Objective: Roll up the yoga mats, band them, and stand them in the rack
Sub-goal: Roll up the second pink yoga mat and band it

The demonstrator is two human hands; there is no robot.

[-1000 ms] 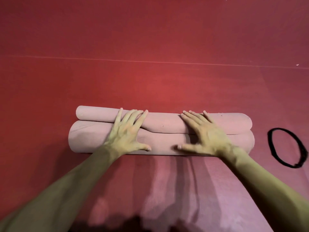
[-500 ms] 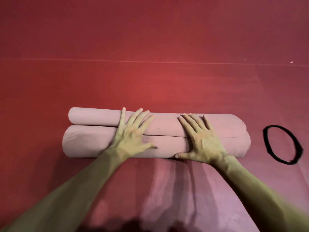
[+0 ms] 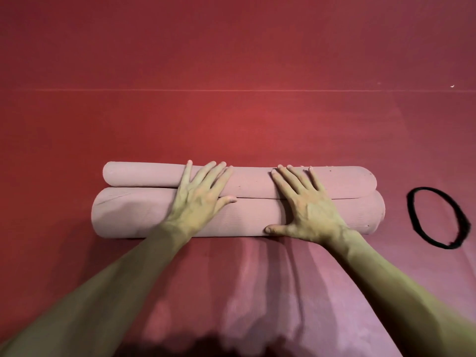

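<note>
A pink yoga mat lies partly rolled across the middle of the view, its roll showing a thick near fold and a thinner far fold. The unrolled part of the mat stretches toward me. My left hand lies flat on the roll left of centre, fingers spread. My right hand presses flat on the roll right of centre, thumb along the near edge. A black elastic band lies in a loop on the floor just right of the roll.
Red matting covers the floor all around, with a thin seam line running across behind the roll. Shadows of my arms fall on the unrolled mat near me.
Both hands have shifted slightly forward over the roll, and the wrinkle between the two folds under my left hand has flattened. The band has not moved.
</note>
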